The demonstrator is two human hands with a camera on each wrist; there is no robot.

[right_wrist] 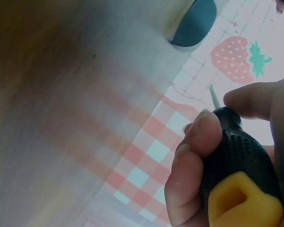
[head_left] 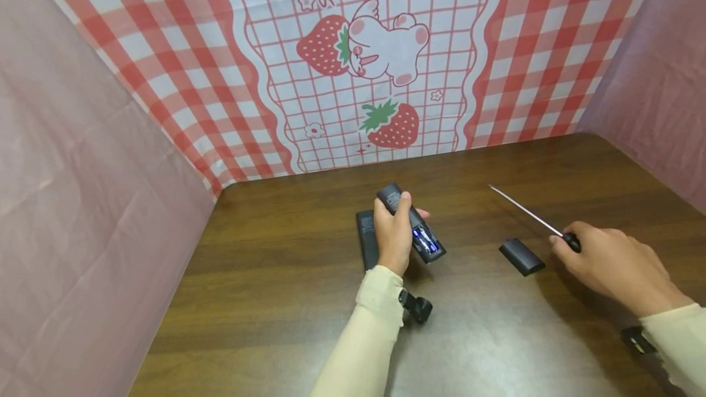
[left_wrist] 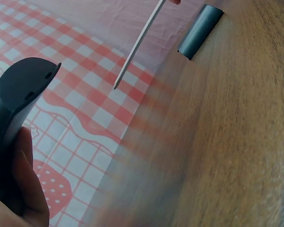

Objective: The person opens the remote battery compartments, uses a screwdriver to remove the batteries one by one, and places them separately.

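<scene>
In the head view my left hand (head_left: 394,234) grips a dark remote control (head_left: 391,198), its battery compartment uncovered and blue batteries (head_left: 426,241) showing inside. The remote's end also appears at the left of the left wrist view. A second dark remote (head_left: 366,238) lies on the table, partly hidden behind that hand. My right hand (head_left: 620,262) holds a screwdriver (head_left: 524,210) by its handle, the shaft pointing left and away from me. The right wrist view shows fingers wrapped round its black and yellow handle (right_wrist: 241,151). A dark battery cover (head_left: 521,257) lies between the hands, nearer the right.
The brown wooden table (head_left: 265,299) ends at a red and white checked cloth (head_left: 529,48) with strawberries, hanging upright behind it. Pink cloth (head_left: 94,189) hangs along the left side, and more on the right.
</scene>
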